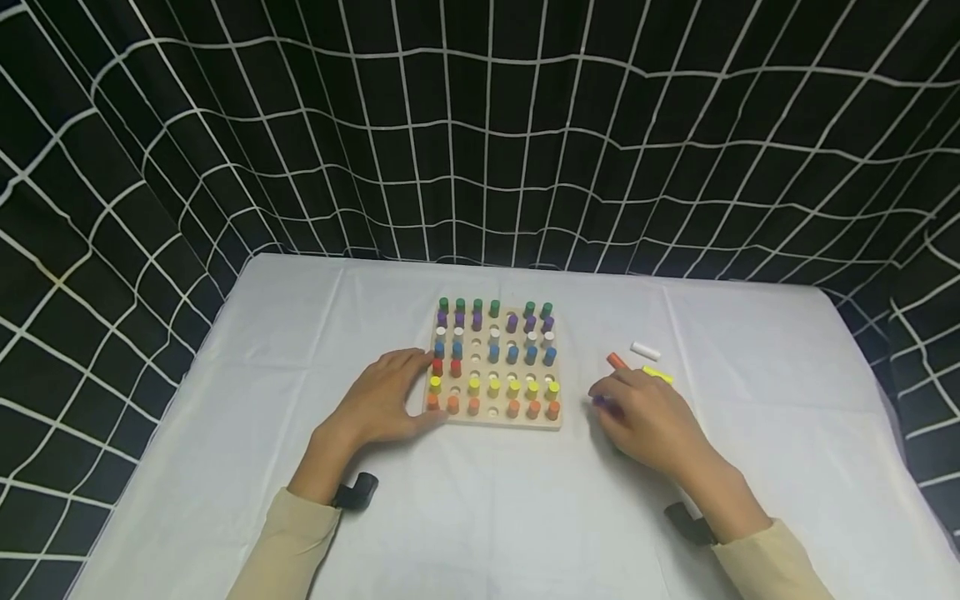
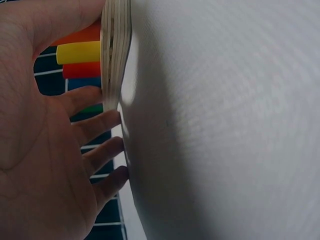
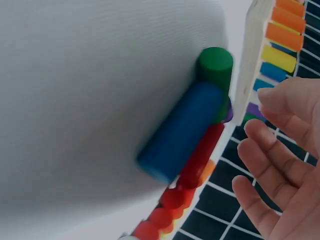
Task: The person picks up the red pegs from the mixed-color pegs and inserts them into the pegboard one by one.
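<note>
Pegboard between both hands

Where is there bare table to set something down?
The white tablecloth is bare in front of the pegboard, between the sleeves, and left of the left hand. It is crowded around the right hand, where loose pegs lie.

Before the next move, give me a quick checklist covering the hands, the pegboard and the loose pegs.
1. Left hand touching the pegboard at its left side: ok.
2. Right hand free of pegs: ok, nothing between its fingers in the right wrist view.
3. Loose white peg clear of the right hand: ok.
4. Row with red pegs full: not ok, only two, both at the left.
5. Row of orange pegs full: not ok, one hole empty.
6. Exact count of loose pegs: cannot tell, they overlap.
</note>
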The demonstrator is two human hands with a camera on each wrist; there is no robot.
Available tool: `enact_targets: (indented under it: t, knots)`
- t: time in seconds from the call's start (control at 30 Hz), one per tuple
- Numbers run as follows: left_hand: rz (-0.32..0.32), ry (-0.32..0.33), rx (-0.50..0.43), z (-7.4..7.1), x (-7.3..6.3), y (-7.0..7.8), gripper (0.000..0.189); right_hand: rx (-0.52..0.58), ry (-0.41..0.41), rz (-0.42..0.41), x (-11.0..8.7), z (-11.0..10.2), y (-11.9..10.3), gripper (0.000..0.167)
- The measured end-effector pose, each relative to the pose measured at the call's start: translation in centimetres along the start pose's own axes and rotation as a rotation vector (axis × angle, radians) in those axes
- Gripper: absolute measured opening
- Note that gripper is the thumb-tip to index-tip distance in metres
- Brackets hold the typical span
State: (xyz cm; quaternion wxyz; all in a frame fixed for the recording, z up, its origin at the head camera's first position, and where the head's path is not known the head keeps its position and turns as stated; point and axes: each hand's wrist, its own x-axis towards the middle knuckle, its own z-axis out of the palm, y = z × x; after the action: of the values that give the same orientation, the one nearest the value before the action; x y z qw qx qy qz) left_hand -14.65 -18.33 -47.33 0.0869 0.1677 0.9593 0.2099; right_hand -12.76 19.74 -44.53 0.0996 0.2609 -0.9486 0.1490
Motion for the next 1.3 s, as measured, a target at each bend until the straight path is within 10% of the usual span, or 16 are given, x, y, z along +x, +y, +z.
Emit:
enact_targets:
  t: [1.3]
  knots:
    - [-0.019, -0.01, 0.002, 0.1, 0.0, -0.1, 0.09, -0.011, -0.077, 0.156, -3.2, -0.4, 3.4, 0.021]
